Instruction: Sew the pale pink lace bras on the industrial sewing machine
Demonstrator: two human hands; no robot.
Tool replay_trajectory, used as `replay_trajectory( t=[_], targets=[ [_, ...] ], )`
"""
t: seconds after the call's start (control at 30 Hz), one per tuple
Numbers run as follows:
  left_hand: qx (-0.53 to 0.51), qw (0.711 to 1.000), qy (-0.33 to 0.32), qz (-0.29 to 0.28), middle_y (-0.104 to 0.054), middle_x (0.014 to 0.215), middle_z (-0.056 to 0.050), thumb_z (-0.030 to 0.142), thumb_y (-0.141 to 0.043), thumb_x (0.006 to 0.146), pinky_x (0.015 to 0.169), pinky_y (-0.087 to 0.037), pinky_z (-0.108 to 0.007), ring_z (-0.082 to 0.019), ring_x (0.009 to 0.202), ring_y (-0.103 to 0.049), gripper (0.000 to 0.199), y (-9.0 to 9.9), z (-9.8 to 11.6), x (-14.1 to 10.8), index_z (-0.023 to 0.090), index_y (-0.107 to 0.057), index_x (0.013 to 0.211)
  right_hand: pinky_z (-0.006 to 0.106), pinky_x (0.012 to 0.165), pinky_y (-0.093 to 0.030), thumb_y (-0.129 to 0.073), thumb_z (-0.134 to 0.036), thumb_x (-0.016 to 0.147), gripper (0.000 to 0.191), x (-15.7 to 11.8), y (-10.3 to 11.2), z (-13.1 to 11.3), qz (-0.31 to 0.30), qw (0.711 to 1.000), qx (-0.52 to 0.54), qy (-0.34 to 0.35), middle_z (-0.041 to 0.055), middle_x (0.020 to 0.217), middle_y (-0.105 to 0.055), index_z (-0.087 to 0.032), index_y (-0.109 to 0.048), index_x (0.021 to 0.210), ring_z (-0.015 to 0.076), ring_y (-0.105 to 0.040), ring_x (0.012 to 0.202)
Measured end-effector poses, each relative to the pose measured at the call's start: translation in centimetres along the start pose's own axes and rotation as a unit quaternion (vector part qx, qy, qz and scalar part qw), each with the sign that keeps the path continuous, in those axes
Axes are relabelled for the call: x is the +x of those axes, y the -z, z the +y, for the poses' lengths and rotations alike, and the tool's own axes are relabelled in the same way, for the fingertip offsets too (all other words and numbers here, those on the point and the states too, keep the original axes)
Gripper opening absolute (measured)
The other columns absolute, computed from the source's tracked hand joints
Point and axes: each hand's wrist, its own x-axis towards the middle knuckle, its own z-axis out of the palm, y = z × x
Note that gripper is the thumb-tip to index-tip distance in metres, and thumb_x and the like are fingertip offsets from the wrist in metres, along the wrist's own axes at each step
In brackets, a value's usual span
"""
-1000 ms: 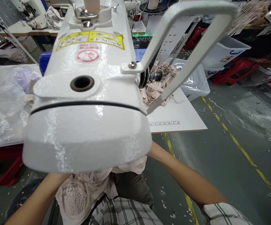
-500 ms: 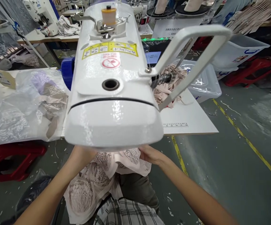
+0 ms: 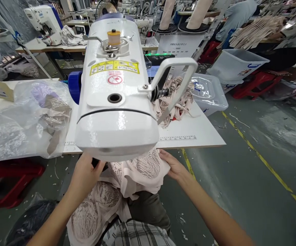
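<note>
A pale pink lace bra (image 3: 148, 167) hangs below the front of the white sewing machine (image 3: 117, 133), its upper edge hidden behind the machine head. My right hand (image 3: 172, 164) pinches the bra's right edge between thumb and fingers. On the left, my left hand (image 3: 87, 172) is curled beside the bra, with its fingertips partly behind the machine head. Something dark shows between its thumb and fingers; what it grips is hidden. More lace cups (image 3: 86, 218) of the same pink drape over my lap.
A clear plastic bag (image 3: 17, 126) with fabric lies left of the machine. Pink straps (image 3: 175, 99) are heaped on the white table (image 3: 204, 131) at right. Beyond stand a lidded clear bin (image 3: 209, 90) and red stools (image 3: 260, 83). A person's blue sleeve (image 3: 237, 17) shows behind.
The view has shifted, bringing both hands further out from behind the machine head. More of the lace cup now shows near my right hand, which still grips the edge.
</note>
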Motion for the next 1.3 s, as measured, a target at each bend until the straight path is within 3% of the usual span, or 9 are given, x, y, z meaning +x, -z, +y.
replay_trajectory(
  t=[0.1, 0.17, 0.23, 0.33, 0.4, 0.47, 0.6, 0.87, 1.3],
  targets=[
    [0.001, 0.996, -0.085, 0.034, -0.066, 0.098, -0.007, 0.022, -0.055, 0.09, 0.064, -0.049, -0.025, -0.017, 0.082, -0.064, 0.017, 0.4, 2.4, -2.9, 0.021, -0.059, 0.107, 0.022, 0.058, -0.048, -0.087, -0.041, 0.065, 0.032, -2.3, -1.7, -1.7, -0.02, 0.994, -0.089, 0.066, -0.0022, 0.073, -0.069, -0.021, -0.07, 0.082, 0.0117, -0.06, 0.06],
    [-0.04, 0.977, -0.205, 0.038, -0.064, 0.112, -0.011, 0.018, -0.058, 0.088, 0.086, -0.052, -0.029, -0.02, 0.105, -0.062, 0.028, 0.2, 4.8, -4.7, 0.018, -0.054, 0.116, 0.022, 0.059, -0.046, -0.086, -0.038, 0.068, 0.026, -4.2, -4.4, -2.1, -0.109, 0.969, -0.202, 0.094, -0.0022, 0.072, -0.068, -0.02, -0.071, 0.079, 0.0116, -0.059, 0.062],
    [-0.06, 0.951, -0.303, -0.004, -0.062, 0.122, -0.016, 0.026, -0.065, 0.084, 0.1, -0.048, -0.038, -0.026, 0.118, -0.057, 0.049, -0.4, 6.8, -5.7, 0.013, -0.047, 0.128, 0.022, 0.065, -0.046, -0.08, -0.031, 0.075, 0.016, -6.0, -7.8, -2.0, -0.239, 0.906, -0.335, 0.093, -0.0011, 0.074, -0.067, -0.018, -0.074, 0.082, 0.0131, -0.061, 0.069],
    [-0.066, 0.957, -0.243, -0.143, -0.071, 0.098, -0.009, 0.039, -0.073, 0.075, 0.08, -0.054, -0.036, -0.024, 0.089, -0.066, 0.05, -1.0, 7.4, -5.7, 0.015, -0.058, 0.116, 0.022, 0.071, -0.046, -0.067, -0.028, 0.088, 0.013, -7.3, -11.9, -1.6, -0.329, 0.836, -0.421, 0.126, -0.0001, 0.081, -0.071, -0.019, -0.076, 0.093, 0.0132, -0.064, 0.077],
    [-0.09, 0.962, -0.099, -0.238, -0.063, 0.068, 0.001, 0.039, -0.068, 0.079, 0.055, -0.045, -0.026, -0.015, 0.061, -0.058, 0.021, -1.0, 6.1, -4.8, 0.02, -0.063, 0.084, 0.021, 0.067, -0.043, -0.063, -0.029, 0.091, 0.015, -6.9, -12.9, -1.4, -0.272, 0.83, -0.458, 0.165, -0.0005, 0.081, -0.072, -0.02, -0.075, 0.092, 0.0117, -0.064, 0.073],
    [-0.119, 0.956, 0.024, -0.269, -0.056, 0.059, 0.004, 0.041, -0.059, 0.087, 0.048, -0.036, -0.022, -0.012, 0.053, -0.051, 0.027, -0.7, 4.5, -3.8, 0.02, -0.06, 0.07, 0.021, 0.059, -0.039, -0.064, -0.032, 0.089, 0.017, -5.7, -12.9, -1.4, -0.184, 0.829, -0.495, 0.182, -0.0011, 0.073, -0.069, -0.019, -0.074, 0.085, 0.011, -0.059, 0.064],
    [-0.116, 0.969, 0.132, -0.173, -0.045, 0.048, 0.004, 0.046, -0.056, 0.087, 0.048, -0.034, -0.022, -0.011, 0.048, -0.044, 0.04, -0.9, 2.6, -1.6, 0.018, -0.055, 0.058, 0.023, 0.05, -0.027, -0.064, -0.041, 0.086, 0.037, -2.6, -12.2, -1.7, -0.073, 0.812, -0.547, 0.19, -0.0029, 0.053, -0.048, -0.018, -0.056, 0.058, 0.011, -0.042, 0.053],
    [-0.079, 0.996, 0.013, -0.025, -0.056, 0.056, -0.001, 0.032, -0.056, 0.081, 0.073, -0.051, -0.031, -0.02, 0.067, -0.057, 0.025, -3.0, 0.8, 0.6, 0.023, -0.054, 0.058, 0.025, 0.052, -0.031, -0.062, -0.046, 0.085, 0.04, -0.2, -12.4, -2.6, -0.074, 0.834, -0.518, 0.176, -0.002, 0.058, -0.044, -0.021, -0.045, 0.059, 0.0133, -0.04, 0.057],
    [-0.046, 0.995, 0.074, -0.057, -0.066, 0.067, -0.005, 0.038, -0.055, 0.085, 0.075, -0.053, -0.033, -0.026, 0.082, -0.066, 0.02, -3.2, -2.0, -1.0, 0.023, -0.065, 0.075, 0.026, 0.054, -0.032, -0.064, -0.051, 0.081, 0.041, -0.3, -11.6, -2.4, -0.058, 0.858, -0.488, 0.15, -0.0016, 0.061, -0.045, -0.021, -0.046, 0.061, 0.0142, -0.042, 0.06]
  ],
)
